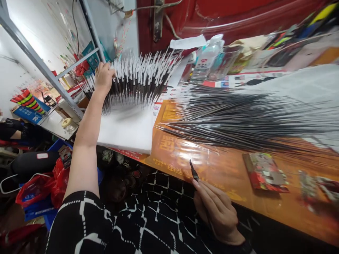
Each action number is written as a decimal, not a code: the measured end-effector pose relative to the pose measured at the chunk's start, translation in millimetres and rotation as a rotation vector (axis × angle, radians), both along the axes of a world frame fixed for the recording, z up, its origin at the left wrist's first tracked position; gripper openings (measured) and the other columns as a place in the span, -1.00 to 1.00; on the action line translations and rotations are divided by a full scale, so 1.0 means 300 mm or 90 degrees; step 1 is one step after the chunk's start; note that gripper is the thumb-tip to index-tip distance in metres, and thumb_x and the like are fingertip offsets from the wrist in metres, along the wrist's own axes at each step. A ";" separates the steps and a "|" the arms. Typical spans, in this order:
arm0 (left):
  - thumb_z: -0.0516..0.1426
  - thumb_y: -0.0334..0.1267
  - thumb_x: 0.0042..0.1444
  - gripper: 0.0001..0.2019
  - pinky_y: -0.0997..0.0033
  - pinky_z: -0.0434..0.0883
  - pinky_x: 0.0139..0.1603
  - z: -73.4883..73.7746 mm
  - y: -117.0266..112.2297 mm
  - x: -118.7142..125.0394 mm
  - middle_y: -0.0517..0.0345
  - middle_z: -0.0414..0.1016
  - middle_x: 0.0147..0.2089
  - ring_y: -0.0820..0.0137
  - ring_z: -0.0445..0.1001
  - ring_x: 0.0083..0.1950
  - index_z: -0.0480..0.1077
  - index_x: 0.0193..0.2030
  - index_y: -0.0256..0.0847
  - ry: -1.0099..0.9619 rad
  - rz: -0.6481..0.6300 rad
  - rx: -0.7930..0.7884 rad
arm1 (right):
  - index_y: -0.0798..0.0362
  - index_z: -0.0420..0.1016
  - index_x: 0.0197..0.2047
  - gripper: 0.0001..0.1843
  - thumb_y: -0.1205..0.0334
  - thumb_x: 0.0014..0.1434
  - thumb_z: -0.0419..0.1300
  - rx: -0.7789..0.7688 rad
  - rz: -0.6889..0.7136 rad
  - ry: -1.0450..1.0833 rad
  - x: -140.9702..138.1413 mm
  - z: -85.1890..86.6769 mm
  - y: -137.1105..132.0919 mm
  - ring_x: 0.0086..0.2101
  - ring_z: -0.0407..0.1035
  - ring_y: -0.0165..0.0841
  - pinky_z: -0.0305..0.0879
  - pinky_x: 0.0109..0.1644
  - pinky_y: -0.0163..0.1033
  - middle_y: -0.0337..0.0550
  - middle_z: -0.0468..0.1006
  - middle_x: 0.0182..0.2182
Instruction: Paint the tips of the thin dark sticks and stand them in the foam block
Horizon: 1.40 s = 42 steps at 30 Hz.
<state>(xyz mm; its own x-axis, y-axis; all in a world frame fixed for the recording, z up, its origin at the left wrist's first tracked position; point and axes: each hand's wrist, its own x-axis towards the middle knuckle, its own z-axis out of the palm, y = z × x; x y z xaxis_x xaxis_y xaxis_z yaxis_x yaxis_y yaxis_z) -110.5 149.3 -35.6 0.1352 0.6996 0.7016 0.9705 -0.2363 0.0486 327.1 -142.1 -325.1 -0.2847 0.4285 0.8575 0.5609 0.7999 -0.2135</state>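
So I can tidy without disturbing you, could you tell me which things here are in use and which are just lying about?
In use: foam block, upright sticks at the left hand, dark tool in the right hand, loose sticks.
Lying about: bottle, red packet, shelf, red bag.
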 end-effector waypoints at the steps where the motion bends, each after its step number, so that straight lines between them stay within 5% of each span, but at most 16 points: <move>1: 0.25 -0.11 0.26 -0.75 -0.01 0.30 0.24 -0.012 -0.039 0.011 0.07 0.36 -0.22 0.20 0.34 0.10 0.37 -0.35 -0.18 0.006 0.027 0.011 | 0.01 0.22 0.44 -0.24 0.51 0.21 0.26 0.002 0.000 -0.002 0.001 0.001 -0.004 -0.13 0.61 -0.19 0.54 0.03 -0.13 -0.01 0.68 -0.08; 4: 0.15 -0.01 0.33 -0.77 0.10 0.31 0.25 -0.084 -0.214 0.063 0.09 0.39 -0.05 0.31 0.35 0.10 0.36 -0.06 -0.10 0.018 0.086 0.053 | 0.03 0.24 0.42 -0.23 0.52 0.18 0.29 0.025 -0.015 -0.010 0.001 0.008 -0.014 -0.18 0.62 -0.17 0.55 -0.01 -0.14 -0.02 0.69 -0.13; 7: 0.08 -0.11 0.40 -0.82 0.12 0.39 0.15 -0.223 -0.459 0.107 0.06 0.43 -0.05 0.30 0.43 0.02 0.31 0.04 -0.09 0.020 0.063 0.045 | 0.04 0.27 0.41 -0.23 0.52 0.17 0.30 0.048 -0.025 -0.009 -0.003 0.022 -0.016 -0.25 0.63 -0.16 0.55 -0.11 -0.16 -0.02 0.70 -0.21; 11: 0.06 -0.18 0.39 -0.86 0.18 0.43 0.03 -0.418 -0.807 0.021 0.01 0.49 -0.10 0.26 0.48 -0.02 0.34 -0.01 -0.11 -0.033 0.133 -0.018 | 0.05 0.28 0.41 -0.22 0.53 0.15 0.31 0.067 -0.018 0.001 -0.008 0.037 -0.013 -0.30 0.63 -0.14 0.55 -0.19 -0.15 0.01 0.70 -0.29; 13: 0.06 -0.24 0.35 -0.89 0.20 0.42 0.06 -0.472 -0.957 -0.098 -0.02 0.50 -0.08 0.24 0.47 -0.01 0.34 -0.05 -0.15 -0.079 0.294 -0.076 | 0.02 0.29 0.41 -0.22 0.52 0.15 0.30 0.066 -0.023 0.005 -0.008 0.034 -0.013 -0.31 0.63 -0.14 0.55 -0.21 -0.15 -0.01 0.70 -0.30; 16: 0.00 -0.28 0.34 -0.83 0.21 0.35 0.18 -0.492 -1.143 -0.296 -0.07 0.50 0.05 0.21 0.43 0.15 0.31 0.01 -0.18 -0.150 0.654 -0.214 | -0.05 0.30 0.40 -0.22 0.50 0.15 0.30 0.059 -0.034 0.018 -0.004 0.017 -0.015 -0.31 0.62 -0.16 0.54 -0.22 -0.15 -0.06 0.70 -0.30; 20: 0.06 -0.10 0.30 -0.63 0.06 0.38 0.03 -0.486 -1.307 -0.464 -0.34 0.50 0.05 -0.02 0.46 0.10 0.25 0.09 -0.34 -0.218 0.823 -0.311 | -0.04 0.33 0.38 -0.23 0.51 0.13 0.31 0.050 -0.028 0.036 -0.006 -0.003 -0.021 -0.29 0.61 -0.16 0.52 -0.18 -0.14 -0.03 0.69 -0.27; 24: 0.17 0.24 0.14 -0.26 -0.04 0.32 0.09 -0.520 -1.336 -0.521 -0.56 0.42 0.15 -0.22 0.36 0.23 0.19 0.15 -0.44 -0.250 0.881 -0.396 | -0.01 0.34 0.38 -0.20 0.55 0.10 0.32 0.056 -0.040 0.038 -0.013 0.006 -0.023 -0.30 0.61 -0.15 0.52 -0.18 -0.15 -0.01 0.69 -0.28; 29: 0.20 0.32 0.07 -0.09 -0.11 0.16 0.22 -0.560 -1.272 -0.565 -0.64 0.32 0.23 -0.24 0.21 0.34 0.10 0.22 -0.52 -0.259 0.903 -0.445 | 0.04 0.28 0.42 -0.24 0.51 0.17 0.27 0.030 -0.022 -0.004 0.006 -0.006 -0.035 -0.26 0.62 -0.08 0.58 -0.18 -0.06 0.01 0.69 -0.19; 42: 0.42 0.14 -0.13 -0.26 -0.17 -0.01 0.22 -0.572 -1.173 -0.646 -0.57 0.47 0.01 -0.13 0.20 0.31 0.25 -0.11 -0.47 -0.289 0.926 -0.402 | -0.05 0.26 0.42 -0.22 0.57 0.18 0.20 -0.073 0.011 0.040 0.014 -0.046 -0.054 -0.14 0.61 0.04 0.58 -0.08 0.12 -0.09 0.60 0.07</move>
